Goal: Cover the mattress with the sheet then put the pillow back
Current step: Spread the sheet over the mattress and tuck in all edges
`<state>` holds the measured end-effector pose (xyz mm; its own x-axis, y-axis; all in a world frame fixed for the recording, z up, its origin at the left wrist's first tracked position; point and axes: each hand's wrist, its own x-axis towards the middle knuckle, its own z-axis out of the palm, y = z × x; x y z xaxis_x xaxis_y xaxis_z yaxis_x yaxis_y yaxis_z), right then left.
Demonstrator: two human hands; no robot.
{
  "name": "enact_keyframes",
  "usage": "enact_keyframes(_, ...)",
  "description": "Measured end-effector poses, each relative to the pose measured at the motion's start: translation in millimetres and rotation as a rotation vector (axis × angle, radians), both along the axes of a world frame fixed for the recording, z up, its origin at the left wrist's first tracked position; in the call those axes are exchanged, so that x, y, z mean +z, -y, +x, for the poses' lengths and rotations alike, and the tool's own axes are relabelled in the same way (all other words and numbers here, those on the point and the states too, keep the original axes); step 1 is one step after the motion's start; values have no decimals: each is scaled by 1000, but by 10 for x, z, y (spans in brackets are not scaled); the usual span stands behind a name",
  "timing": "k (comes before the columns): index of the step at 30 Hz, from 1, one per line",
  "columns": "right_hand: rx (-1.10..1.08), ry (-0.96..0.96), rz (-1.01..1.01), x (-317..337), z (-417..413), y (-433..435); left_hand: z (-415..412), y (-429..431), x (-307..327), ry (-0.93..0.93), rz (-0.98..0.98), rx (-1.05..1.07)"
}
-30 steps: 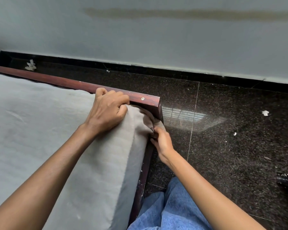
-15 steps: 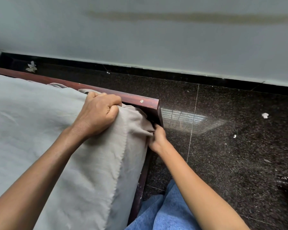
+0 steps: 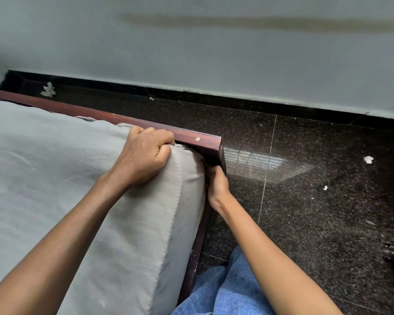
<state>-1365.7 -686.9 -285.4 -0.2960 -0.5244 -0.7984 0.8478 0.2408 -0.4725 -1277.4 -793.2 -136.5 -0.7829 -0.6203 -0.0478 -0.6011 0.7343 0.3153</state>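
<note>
Sheet (image 3: 43, 178) of plain grey cloth lies over the top and the near right side of the mattress, which is wholly hidden beneath it, and its stitched hem runs down the right edge toward the viewer. The left hand (image 3: 146, 153) is balled into a fist at the far right corner, gripping a bunch of the sheet and pressing it down right against the far rail of the dark red-brown wooden bed frame (image 3: 123, 120). A single screw (image 3: 198, 139) shows in that rail near its corner. The right hand (image 3: 216, 183) is lower, against the right side of the corner, its fingers pushed into the shadowed gap between covered mattress and frame; whether they hold any cloth cannot be told. Blue jeans (image 3: 225, 292) show at the near edge, between the forearms. To the right, the floor (image 3: 305, 201) is dark speckled polished tile, with a crumpled paper scrap (image 3: 48, 90) at far left and a small white scrap (image 3: 368, 159) at right. Beyond a black skirting (image 3: 237, 103) rises a grey-green wall (image 3: 214, 60) with a long brownish smear (image 3: 259, 20).
</note>
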Motion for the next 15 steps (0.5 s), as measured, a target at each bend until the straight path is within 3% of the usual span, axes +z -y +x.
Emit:
enact_keyframes(5,18,163,81,-68,-165,93,4,-1,-14,-15,-12,-1)
enact_keyframes(10,111,239,-7,-4,-191,216,30,-3,24,-27,-26,4)
enact_keyframes(15,-77,199,-21,-46,-275,-294,-3,24,-29,-13,-21,5)
